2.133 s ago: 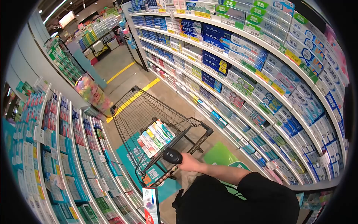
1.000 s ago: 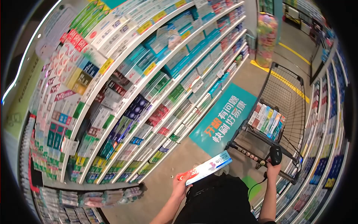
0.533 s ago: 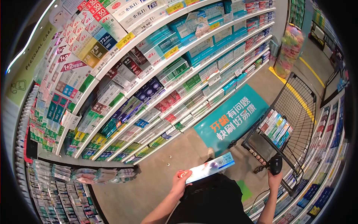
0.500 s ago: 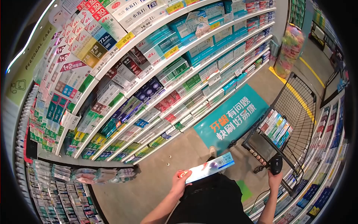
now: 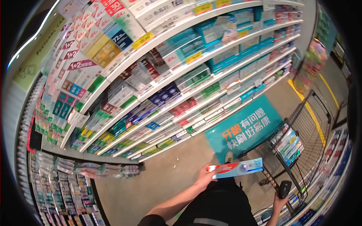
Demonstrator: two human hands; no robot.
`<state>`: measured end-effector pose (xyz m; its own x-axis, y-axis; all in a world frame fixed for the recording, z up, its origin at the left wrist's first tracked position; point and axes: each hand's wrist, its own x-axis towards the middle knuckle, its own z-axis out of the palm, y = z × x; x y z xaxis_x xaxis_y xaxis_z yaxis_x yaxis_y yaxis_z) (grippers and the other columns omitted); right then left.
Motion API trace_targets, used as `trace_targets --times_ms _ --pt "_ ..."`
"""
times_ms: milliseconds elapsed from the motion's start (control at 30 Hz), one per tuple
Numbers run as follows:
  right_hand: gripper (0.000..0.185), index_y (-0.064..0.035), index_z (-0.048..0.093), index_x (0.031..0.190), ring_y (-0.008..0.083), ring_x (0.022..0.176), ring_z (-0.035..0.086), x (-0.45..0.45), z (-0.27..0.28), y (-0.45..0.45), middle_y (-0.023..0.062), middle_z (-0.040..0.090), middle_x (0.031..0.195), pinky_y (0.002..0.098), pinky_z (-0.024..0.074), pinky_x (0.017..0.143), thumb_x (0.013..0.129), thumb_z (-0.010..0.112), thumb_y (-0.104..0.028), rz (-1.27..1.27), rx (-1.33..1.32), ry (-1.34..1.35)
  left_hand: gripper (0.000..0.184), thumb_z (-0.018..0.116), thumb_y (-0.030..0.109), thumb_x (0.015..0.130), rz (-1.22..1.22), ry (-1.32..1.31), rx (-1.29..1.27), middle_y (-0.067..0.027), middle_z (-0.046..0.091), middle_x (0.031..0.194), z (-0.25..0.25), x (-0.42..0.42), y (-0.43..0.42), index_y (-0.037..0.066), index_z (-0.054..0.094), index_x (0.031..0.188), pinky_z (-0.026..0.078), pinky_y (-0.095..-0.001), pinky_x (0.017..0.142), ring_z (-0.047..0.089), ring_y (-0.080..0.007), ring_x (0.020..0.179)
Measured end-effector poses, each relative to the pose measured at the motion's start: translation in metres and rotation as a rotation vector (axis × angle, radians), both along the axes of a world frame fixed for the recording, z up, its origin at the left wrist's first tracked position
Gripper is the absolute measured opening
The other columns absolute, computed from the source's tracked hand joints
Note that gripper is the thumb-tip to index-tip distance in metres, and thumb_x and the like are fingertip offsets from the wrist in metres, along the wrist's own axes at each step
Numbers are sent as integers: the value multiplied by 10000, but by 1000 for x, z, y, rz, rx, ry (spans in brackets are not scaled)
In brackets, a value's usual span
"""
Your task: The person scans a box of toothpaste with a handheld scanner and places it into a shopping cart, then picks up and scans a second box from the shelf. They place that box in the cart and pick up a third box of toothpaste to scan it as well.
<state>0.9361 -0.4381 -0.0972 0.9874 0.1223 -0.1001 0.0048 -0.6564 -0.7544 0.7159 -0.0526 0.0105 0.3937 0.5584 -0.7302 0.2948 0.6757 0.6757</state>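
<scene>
My left hand (image 5: 204, 177) is closed on the near end of a toothpaste box (image 5: 234, 170), light blue and white with a red panel. The box lies almost level in front of my body, its far end reaching towards the cart. In my right hand (image 5: 279, 203) is a black barcode scanner (image 5: 285, 188), gripped by its handle beside the cart's handle end. Several toothpaste boxes (image 5: 289, 148) stand packed together in the near part of the shopping cart (image 5: 307, 130).
Curved shelves (image 5: 166, 77) full of boxed toothpaste rise ahead. A teal floor mat (image 5: 245, 130) with Chinese lettering lies between shelves and cart. Hanging packs of small goods (image 5: 71, 188) line the left side. A further stocked shelf (image 5: 333, 165) stands on the right.
My left hand has moved the toothpaste box to the right and turned it, so its red panel now shows. The scanner sits slightly lower in view. The shelves and cart have shifted rightward in view.
</scene>
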Motion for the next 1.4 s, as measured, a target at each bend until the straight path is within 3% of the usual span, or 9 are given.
trace_targets --times_ms 100,267,300,467,600,800,900,1233,1400 --pt "442 44 558 1038 325 910 556 5 2 2 180 568 963 426 432 834 684 782 -98 -14 -124 33 386 753 307 808 -59 -10 -2 -55 627 931 1 29 13 64 538 1018 507 -274 581 606 -127 814" --pt "488 58 499 1070 300 867 549 7 0 6 178 545 992 400 446 808 733 785 -148 -28 29 59 404 749 338 805 -46 -29 34 -70 633 953 -8 59 32 60 539 1008 510 -280 592 609 -135 836" --pt "523 48 481 1094 296 916 519 7 -11 -6 180 522 985 401 428 833 725 793 -152 -13 -121 2 415 752 334 802 -39 -43 7 -75 633 954 -12 63 35 57 541 1029 512 -283 593 612 -142 842" --pt "536 -15 538 1043 429 1013 474 19 26 19 208 530 1015 504 396 898 633 823 -213 -55 -283 47 304 729 243 828 -46 -66 -67 -61 617 902 -7 95 55 72 537 990 503 -260 540 605 -129 763" --pt "530 -38 562 1010 403 999 493 25 47 37 173 566 964 482 383 929 576 835 -173 -4 -314 -53 239 714 196 841 -71 -33 -50 -58 607 868 0 126 65 74 545 956 505 -238 483 592 -108 687" --pt "516 -48 589 924 376 934 524 50 70 48 140 587 903 460 380 918 509 870 -170 33 -316 -29 313 740 259 826 -177 -79 -52 -51 614 881 -16 163 78 59 542 961 523 -270 541 605 -118 734" --pt "508 -49 593 917 380 915 527 62 61 40 136 588 890 455 382 911 510 871 -172 23 -326 -35 231 684 165 863 -186 -74 -50 -63 608 862 -15 183 79 40 535 987 536 -259 494 603 -121 668" --pt "502 -50 599 887 385 933 520 104 71 34 141 598 889 468 404 882 500 882 -198 -26 -323 -44 271 689 172 856 -284 -55 -20 -72 641 924 7 231 76 55 523 1034 524 -258 506 643 -139 755" --pt "534 -57 583 915 377 850 563 140 69 9 141 627 817 448 397 895 497 878 -211 25 -344 -155 312 709 173 839 -221 -52 23 -91 646 920 15 246 50 49 498 1032 532 -270 509 659 -162 742"
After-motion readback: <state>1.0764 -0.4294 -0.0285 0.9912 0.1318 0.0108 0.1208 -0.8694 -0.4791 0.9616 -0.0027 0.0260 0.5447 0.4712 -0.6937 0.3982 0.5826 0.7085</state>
